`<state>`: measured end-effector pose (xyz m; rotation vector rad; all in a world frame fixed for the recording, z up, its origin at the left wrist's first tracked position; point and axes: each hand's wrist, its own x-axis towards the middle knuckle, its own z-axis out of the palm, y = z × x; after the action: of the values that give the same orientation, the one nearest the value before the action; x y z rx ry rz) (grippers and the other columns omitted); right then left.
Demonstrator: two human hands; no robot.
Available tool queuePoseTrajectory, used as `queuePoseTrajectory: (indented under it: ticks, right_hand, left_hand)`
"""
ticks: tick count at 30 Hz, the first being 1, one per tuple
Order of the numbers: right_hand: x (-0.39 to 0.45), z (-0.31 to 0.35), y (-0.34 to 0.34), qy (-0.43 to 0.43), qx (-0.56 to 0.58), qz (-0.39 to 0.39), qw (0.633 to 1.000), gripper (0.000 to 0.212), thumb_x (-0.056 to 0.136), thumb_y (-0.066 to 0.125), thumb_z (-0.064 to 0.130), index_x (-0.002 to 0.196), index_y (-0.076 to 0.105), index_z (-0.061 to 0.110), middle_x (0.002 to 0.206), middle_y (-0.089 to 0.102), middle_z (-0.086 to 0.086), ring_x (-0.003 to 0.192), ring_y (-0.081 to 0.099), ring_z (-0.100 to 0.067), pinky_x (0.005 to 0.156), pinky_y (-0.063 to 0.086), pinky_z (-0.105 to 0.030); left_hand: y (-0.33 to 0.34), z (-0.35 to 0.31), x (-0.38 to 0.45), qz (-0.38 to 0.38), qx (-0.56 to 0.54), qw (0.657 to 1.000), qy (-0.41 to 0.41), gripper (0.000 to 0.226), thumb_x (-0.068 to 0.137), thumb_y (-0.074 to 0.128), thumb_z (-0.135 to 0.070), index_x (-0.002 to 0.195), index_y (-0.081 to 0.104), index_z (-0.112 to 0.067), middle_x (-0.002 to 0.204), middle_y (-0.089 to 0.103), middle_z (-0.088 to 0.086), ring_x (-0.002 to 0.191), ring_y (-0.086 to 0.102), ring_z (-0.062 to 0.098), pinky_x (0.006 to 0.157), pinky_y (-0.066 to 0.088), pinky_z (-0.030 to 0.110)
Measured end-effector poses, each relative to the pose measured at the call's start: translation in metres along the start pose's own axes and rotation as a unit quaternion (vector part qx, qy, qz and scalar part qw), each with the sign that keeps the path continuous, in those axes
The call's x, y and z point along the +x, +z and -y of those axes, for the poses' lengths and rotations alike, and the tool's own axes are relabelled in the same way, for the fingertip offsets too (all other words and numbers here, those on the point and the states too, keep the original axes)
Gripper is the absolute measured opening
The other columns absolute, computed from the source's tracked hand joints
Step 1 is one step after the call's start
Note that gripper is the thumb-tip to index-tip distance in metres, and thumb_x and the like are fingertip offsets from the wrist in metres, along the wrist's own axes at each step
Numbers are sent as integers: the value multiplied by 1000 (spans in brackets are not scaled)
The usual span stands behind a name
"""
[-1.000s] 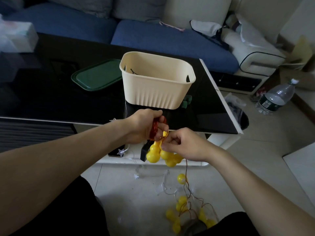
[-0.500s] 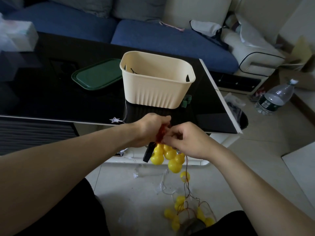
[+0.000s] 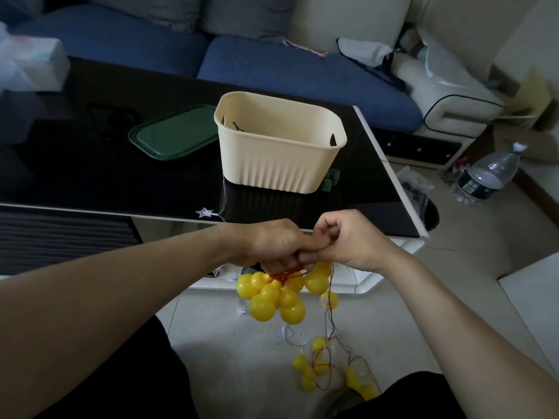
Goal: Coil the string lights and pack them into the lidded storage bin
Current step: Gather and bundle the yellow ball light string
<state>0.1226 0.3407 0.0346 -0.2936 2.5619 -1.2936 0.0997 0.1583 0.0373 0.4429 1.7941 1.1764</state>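
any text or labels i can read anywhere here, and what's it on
No text here can be read.
Water bottle on the floor: it has a dark label, but the print is too small and blurred to read.
Tissue pack on the table's far left corner: blurred, no print can be made out.
Cream bin, green lid and yellow ball lights: no writing shows.

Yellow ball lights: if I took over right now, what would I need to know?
Left hand grips the gathered cluster of yellow ball lights by its red wire. Right hand pinches the wire beside it.
The rest of the string lies loose on the floor.
The cream bin stands open on the black table; the green lid lies left of it.
Done: part coiled.
Left: finish coiling, pack, put the lid on.
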Motion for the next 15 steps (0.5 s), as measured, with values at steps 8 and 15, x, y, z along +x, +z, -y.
queuePoseTrajectory:
  ticks: [8,15]
  right_hand:
    - [-1,-6,2,38,114,88,989,44,74,85,39,98,71,3,98,73,-26,85,67,-32,79,54,-50]
    - [-2,-15,-2,92,136,120,979,47,86,64,55,85,72,9,73,65,-8,70,60,-23,66,52,-34]
  left_hand:
    - [-12,5,-7,38,-6,999,7,47,95,43,-56,74,43,-13,53,20,0,45,10,13,43,11,26]
    - [-28,11,-9,-71,-71,995,15,45,106,35,-39,65,38,-18,47,22,-4,37,13,9,37,13,17]
